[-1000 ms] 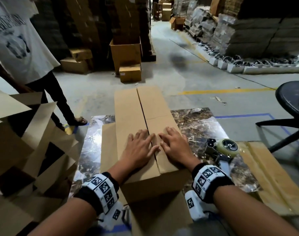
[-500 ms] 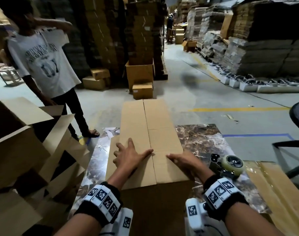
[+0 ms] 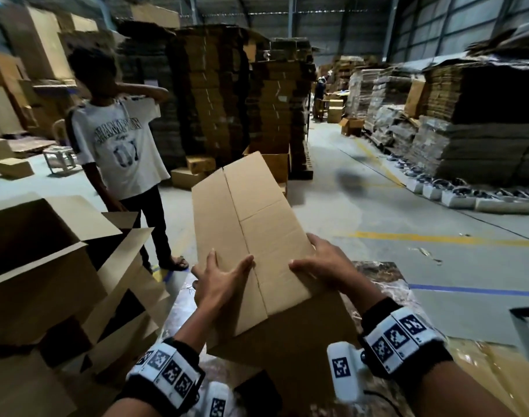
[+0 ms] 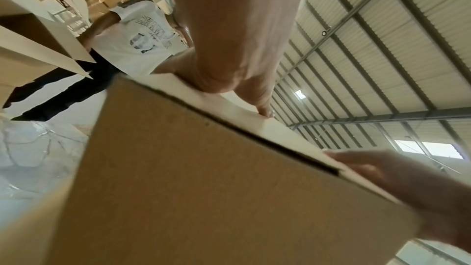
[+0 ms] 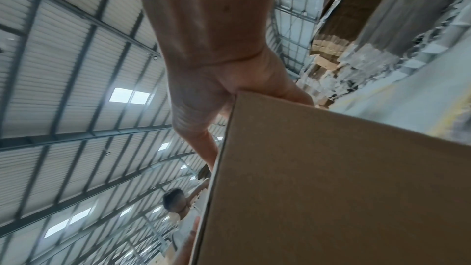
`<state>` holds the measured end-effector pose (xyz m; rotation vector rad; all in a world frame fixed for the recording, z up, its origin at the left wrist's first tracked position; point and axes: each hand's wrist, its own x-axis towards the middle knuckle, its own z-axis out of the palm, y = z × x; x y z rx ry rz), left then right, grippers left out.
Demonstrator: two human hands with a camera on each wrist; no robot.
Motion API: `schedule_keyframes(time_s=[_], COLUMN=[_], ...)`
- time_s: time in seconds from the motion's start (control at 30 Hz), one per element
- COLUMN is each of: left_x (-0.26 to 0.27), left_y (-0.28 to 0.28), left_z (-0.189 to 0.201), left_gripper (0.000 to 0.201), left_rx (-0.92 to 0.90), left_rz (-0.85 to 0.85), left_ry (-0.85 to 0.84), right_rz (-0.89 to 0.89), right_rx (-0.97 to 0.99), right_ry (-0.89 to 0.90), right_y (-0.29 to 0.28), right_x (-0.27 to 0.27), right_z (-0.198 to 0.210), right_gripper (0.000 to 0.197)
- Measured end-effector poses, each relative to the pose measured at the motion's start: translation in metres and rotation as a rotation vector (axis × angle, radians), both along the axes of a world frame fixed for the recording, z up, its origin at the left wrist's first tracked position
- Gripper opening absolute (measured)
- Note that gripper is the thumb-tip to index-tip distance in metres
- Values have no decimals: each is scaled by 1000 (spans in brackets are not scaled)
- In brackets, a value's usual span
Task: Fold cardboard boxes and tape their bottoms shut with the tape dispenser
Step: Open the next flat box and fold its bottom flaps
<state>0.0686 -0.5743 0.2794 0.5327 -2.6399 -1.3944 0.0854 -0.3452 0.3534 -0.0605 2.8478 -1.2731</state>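
1. Left hand (image 3: 221, 281): it lies flat on the near left part of the box (image 3: 251, 236), fingers spread and straight, thumb reaching toward the centre seam (image 3: 245, 236). It presses and does not grip.
2. Right hand (image 3: 320, 266): it holds the near right edge of the box, thumb on the top face and fingers wrapped over the side. The right wrist view shows the palm hooked over that corner.
3. Box: it sits between and under both hands, tilted so that its far end rises up and away from the person. Its long axis runs straight away from the hands, and the seam between the two closed flaps runs along that axis, just beside the left thumb. No tape shows on the seam.
4. Table (image 3: 386, 281): its marbled top shows below and to the right of the right hand. The near end of the box appears lifted off it; contact cannot be confirmed.
5. Tape dispenser: not in view in any current picture.
6. Judgement: the seam is untaped, so taping remains. The seam lies nearer the left hand, which suits holding the flaps down; the right hand is then free for the dispenser, pulling along the long axis.
7. Folded boxes (image 3: 46, 251): open-topped, they stand left of the left hand.
8. Bystander (image 3: 121, 145): a person in a white shirt stands beyond the left hand, well apart from the box.
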Motion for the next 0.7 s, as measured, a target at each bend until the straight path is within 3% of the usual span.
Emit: schedule_keyframes(time_s=[0.13,0.27,0.37,0.47,0.6,0.7], left_x=[-3,-16,-36,-52,-61,-69], left_y=[-7,-18,-30,-37,-32,-24], left_z=[-6,1,23,41,28,9], left_gripper=[129,131,129,116,106,105], left_rx=[180,194,66,-142,-392,-581], left_rz=[45,55,15,-56,-253,-395], left_ry=[16,34,-30,-124,-199,-215], right_rz=[68,72,46,-3,-86,-142], right_rx=[174,166,57,-147,-345,-293], right_ry=[110,122,75,-21,-183,-211], right_y=[-27,-42,-39,-31,-16,3], right_x=[-11,-32,-47,-59,-62,-65], right_z=[31,42,38,13,-36,-69], right_gripper=[66,65,71,73,29,23])
